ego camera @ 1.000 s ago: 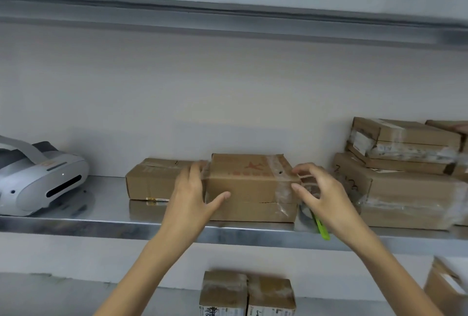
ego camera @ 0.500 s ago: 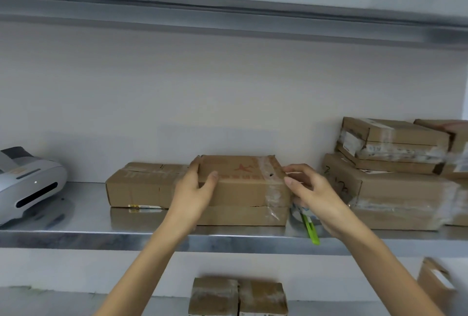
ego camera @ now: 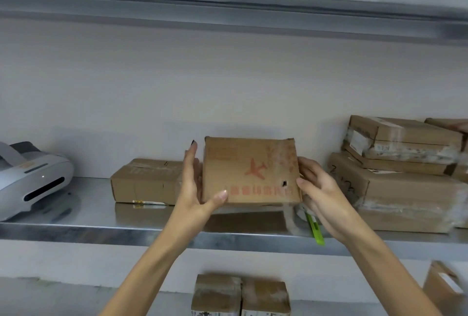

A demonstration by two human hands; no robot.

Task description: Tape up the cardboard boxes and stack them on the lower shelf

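steel shelf (ego camera: 88,214): cardboard box (ego camera: 249,171) tilted up, left hand (ego camera: 195,189) and right hand (ego camera: 321,196) gripping its sides

— What can't you read?

— The red print on the box (ego camera: 250,171) is too blurred. The left hand (ego camera: 195,189) covers the right end of the carton (ego camera: 147,181) behind it, and that carton's label (ego camera: 149,202) is too small.

— And at the lower right of the box?

— The right hand (ego camera: 321,194) hides the top of a green tool (ego camera: 315,230) and most of a pale object (ego camera: 300,211) above it. I can't tell what that is.

— What about the frame edges?

— The grey device (ego camera: 30,184) is cut off at the left. The smeared stack (ego camera: 405,163) is cut off at the right, and the two lower boxes (ego camera: 240,295) at the bottom. A blurred corner box (ego camera: 443,287) runs off at the lower right.
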